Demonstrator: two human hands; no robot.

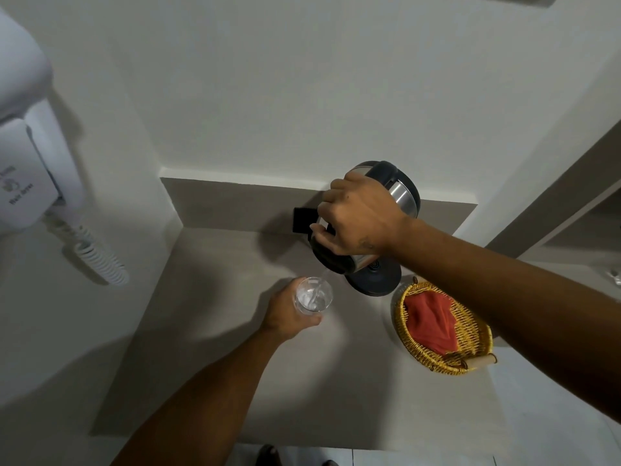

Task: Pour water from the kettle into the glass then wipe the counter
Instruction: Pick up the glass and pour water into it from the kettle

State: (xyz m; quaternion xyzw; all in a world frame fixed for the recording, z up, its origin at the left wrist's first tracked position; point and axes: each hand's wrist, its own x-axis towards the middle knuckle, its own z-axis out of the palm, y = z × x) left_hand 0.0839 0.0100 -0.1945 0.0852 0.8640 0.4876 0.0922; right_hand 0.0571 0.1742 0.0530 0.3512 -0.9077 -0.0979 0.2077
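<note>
My right hand [358,218] grips the handle of a steel and black kettle [401,190], tilted forward above its black base [376,280]. A thin stream of water runs from the spout into a clear glass [314,295]. My left hand [287,312] is wrapped around the glass from the left and holds it upright on the grey counter [218,348]. An orange-red cloth [431,322] lies in a yellow wicker basket [401,326] to the right of the glass.
A white wall-mounted hair dryer [25,156] with a coiled cord [97,260] hangs on the left wall. A black socket plate [302,219] sits on the back wall behind the kettle. The counter's front edge runs along the bottom.
</note>
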